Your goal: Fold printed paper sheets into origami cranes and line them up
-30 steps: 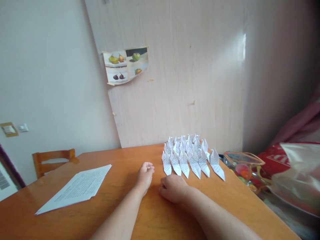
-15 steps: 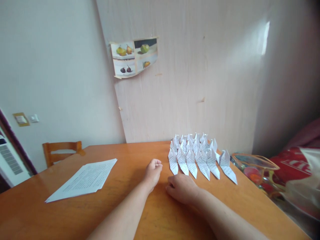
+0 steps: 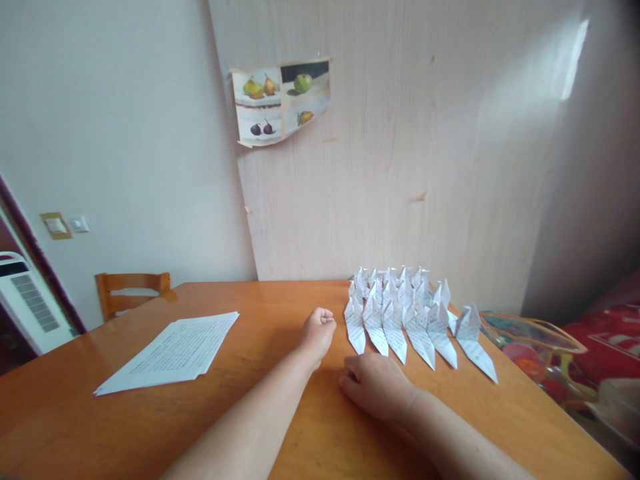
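My left hand [image 3: 319,331] rests on the orange wooden table [image 3: 270,427] as a loose fist, with nothing visible in it. My right hand [image 3: 374,385] lies knuckles up just to its right, fingers curled under, and nothing shows in it either. Directly beyond both hands stand several folded white paper figures [image 3: 407,313], made from printed sheets and lined up in rows. The nearest figures are a short way from my right hand's fingers. A small stack of printed paper sheets [image 3: 173,351] lies flat to the left of my left forearm.
A glass dish with coloured items [image 3: 537,347] sits past the table's right edge beside red fabric [image 3: 607,333]. A wooden chair back [image 3: 131,290] stands at the far left edge. A wood-grain panel with a fruit picture [image 3: 281,99] rises behind the table.
The view has swung to the left and slightly up. Both hands have stayed still on the table in the same closed pose.
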{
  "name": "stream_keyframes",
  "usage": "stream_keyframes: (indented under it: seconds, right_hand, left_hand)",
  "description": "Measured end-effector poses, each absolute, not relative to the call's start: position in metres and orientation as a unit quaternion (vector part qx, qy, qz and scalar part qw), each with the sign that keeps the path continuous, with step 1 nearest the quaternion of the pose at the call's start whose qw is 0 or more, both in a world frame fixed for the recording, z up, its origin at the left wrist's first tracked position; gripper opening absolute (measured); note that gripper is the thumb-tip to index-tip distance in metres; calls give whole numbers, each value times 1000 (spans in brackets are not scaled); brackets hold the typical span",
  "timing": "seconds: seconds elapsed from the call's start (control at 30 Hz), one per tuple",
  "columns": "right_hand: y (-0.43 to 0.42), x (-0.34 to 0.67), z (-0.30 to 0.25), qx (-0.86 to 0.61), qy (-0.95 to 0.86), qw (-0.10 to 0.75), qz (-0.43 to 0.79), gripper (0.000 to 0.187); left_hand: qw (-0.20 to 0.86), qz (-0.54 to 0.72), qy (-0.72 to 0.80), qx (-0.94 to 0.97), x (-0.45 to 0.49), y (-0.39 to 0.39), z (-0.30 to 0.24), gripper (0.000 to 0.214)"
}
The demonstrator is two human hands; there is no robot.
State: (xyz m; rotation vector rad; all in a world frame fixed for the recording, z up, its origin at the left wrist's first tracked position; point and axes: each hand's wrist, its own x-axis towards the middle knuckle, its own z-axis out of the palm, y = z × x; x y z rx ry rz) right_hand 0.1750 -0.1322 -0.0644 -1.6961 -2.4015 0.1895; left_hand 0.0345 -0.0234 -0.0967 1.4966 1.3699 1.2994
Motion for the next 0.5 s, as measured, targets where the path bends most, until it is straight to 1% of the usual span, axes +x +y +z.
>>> stream_keyframes:
  seconds: [0.2,0.5]
  right_hand:
    - [-133,174,-65,-570,-811,110,66,26]
    - [-132,174,-70,-576,-804,132,61,25]
  left_hand:
    - [333,521,515,594,51,-9,-101,29]
    - [303,508,484,645,57,5,-104,33]
